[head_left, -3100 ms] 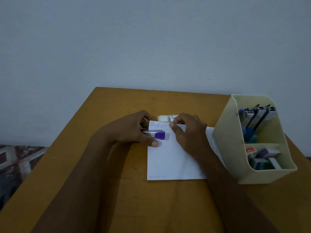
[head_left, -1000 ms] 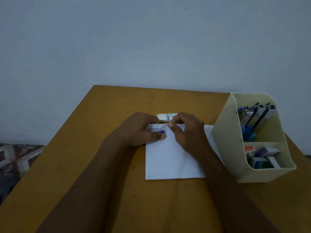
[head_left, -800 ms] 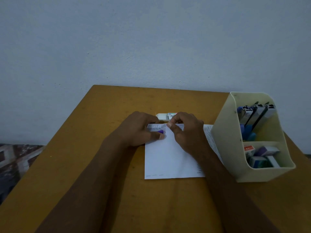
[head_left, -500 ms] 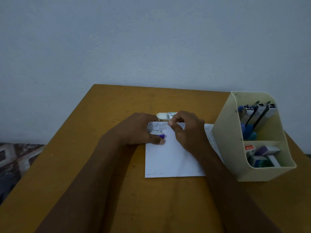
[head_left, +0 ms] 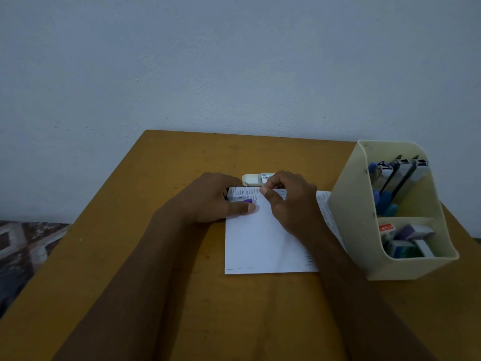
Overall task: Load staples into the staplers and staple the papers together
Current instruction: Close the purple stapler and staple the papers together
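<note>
The left grip [head_left: 208, 200] clasps the purple stapler [head_left: 247, 201] at the papers [head_left: 260, 243] upper-left corner; the right grip [head_left: 291, 204] pinches their top edge. Light, floppy sheets probably slide: hold beside that corner

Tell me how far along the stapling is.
Done: a staple box lies out behind the papers; loading itself can't be confirmed. In hand: left hand grips the purple stapler over the papers' top corner, right hand pinches that edge. Left: staplers standing in the organizer.
</note>
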Demonstrator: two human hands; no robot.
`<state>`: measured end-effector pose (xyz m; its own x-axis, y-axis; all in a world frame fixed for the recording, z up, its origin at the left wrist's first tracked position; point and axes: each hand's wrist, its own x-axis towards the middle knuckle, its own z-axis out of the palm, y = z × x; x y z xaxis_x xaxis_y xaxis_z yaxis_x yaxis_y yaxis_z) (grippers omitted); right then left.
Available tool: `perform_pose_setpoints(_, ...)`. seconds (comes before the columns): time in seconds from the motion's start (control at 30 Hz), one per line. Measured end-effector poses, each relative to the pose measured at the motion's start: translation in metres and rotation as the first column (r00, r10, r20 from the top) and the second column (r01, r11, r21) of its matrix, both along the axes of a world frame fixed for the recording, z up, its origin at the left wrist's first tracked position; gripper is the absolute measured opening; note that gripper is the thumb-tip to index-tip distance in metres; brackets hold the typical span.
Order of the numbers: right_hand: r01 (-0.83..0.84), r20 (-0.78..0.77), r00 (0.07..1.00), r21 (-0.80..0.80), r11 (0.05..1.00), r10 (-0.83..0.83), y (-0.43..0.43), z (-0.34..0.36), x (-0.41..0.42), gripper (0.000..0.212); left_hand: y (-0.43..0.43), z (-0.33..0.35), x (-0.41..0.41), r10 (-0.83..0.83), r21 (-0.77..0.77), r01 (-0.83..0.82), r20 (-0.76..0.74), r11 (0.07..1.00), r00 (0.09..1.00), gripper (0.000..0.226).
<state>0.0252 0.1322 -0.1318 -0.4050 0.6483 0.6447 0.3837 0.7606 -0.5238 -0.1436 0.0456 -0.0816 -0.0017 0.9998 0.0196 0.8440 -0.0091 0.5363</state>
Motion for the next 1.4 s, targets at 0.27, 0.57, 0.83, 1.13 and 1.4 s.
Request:
perform_pose_setpoints(0.27, -0.001, 0.013, 1.000, -0.003, 1.000, 0.001, -0.0008, 0.0006, 0.0002, 0.014, 0.0010, -0.0028, 0.0023, -0.006, 0.028, 0.006, -0.021, 1.000, 1.000, 0.026)
perform_pose_setpoints(0.57, -0.009, 0.008, 1.000, -0.015, 1.000, 0.009, 0.0015, -0.0004, 0.0004, 0.013, 0.0006, -0.0057, 0.0048, -0.009, 0.108, 0.009, 0.003, 0.994, 1.000, 0.027)
perform_pose_setpoints(0.83, -0.009, -0.013, 1.000, -0.033, 0.999, 0.009, -0.0007, 0.0019, 0.0010, 0.013, 0.0027, -0.0070, 0.0003, 0.034, 0.068, -0.034, 0.014, 0.997, 0.999, 0.040)
perform_pose_setpoints(1.13, -0.009, -0.006, 1.000, -0.024, 1.000, 0.009, -0.0002, 0.0021, 0.0012, 0.013, 0.0036, -0.0080, -0.0007, 0.032, 0.130, -0.040, 0.058, 0.991, 0.998, 0.037)
perform_pose_setpoints(1.4, -0.011, -0.005, 1.000, 0.003, 1.000, 0.011, 0.0002, 0.0001, 0.0012, 0.014, 0.0032, -0.0059, 0.0006, 0.001, 0.142, -0.009, 0.055, 0.990, 0.999, 0.032)
